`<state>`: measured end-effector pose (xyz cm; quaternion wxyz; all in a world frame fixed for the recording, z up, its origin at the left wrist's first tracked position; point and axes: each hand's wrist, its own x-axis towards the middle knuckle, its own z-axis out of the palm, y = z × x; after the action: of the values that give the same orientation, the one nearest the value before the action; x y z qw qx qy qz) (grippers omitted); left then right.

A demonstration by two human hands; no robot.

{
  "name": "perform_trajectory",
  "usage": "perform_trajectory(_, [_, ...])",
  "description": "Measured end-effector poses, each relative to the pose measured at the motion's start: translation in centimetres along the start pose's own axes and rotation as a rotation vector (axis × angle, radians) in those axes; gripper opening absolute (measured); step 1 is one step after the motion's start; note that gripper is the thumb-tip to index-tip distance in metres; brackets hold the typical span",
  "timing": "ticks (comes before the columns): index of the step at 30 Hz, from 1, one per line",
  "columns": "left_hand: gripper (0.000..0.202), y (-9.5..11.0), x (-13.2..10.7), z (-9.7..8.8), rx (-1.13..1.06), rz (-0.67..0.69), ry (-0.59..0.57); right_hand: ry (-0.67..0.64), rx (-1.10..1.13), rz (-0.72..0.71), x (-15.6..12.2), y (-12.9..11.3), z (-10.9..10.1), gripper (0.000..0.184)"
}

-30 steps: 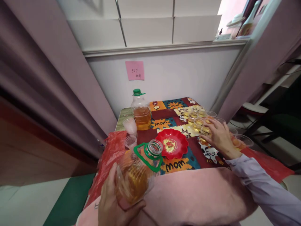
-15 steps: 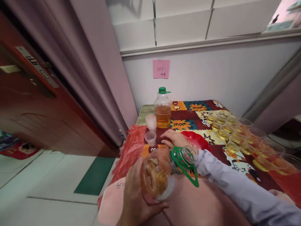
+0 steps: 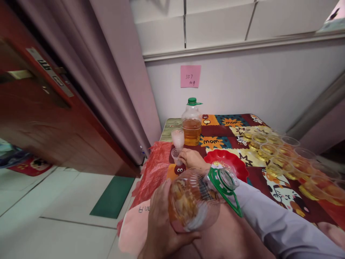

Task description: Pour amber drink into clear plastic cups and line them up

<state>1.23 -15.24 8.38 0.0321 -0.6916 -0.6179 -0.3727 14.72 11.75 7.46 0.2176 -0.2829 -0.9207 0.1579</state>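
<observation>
My left hand (image 3: 161,219) is wrapped round the body of a clear plastic bottle (image 3: 194,201) with amber liquid in it. The bottle is tilted, its uncapped mouth and green carry handle (image 3: 225,190) pointing right. Beyond it, my right hand (image 3: 192,159) reaches leftward and pinches the rim of a small clear plastic cup (image 3: 176,155). A stack of nested plastic cups (image 3: 178,138) stands just behind that cup. Close to the stack is a second bottle (image 3: 192,126), upright, green-capped and partly filled with amber liquid.
A red scalloped plate (image 3: 239,169) lies right of my right hand. Several clear cups of yellow liquid (image 3: 275,165) stand in rows along the table's right side. Red plastic film (image 3: 155,165) covers the left edge, beside a wooden door (image 3: 81,144).
My right hand has moved left and taken hold of the small cup's rim. The tilted bottle, still in my left hand, sits slightly further right in view.
</observation>
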Motion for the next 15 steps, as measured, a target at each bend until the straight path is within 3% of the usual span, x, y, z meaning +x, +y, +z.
perform_trajectory(3, [0.152,-0.27,-0.2,0.19,-0.003,0.004,-0.017,-0.005,-0.003,0.036,0.03,-0.02,-0.23,0.025])
perform_trajectory(8, [0.146,0.34,0.16,0.62,-0.007,0.003,0.052,0.026,0.04,0.065,0.46,-0.03,-0.18,0.011])
perform_trajectory(15, [0.142,0.3,0.29,0.74,-0.002,-0.005,0.062,0.145,0.133,0.023,0.48,-0.19,-0.98,0.006])
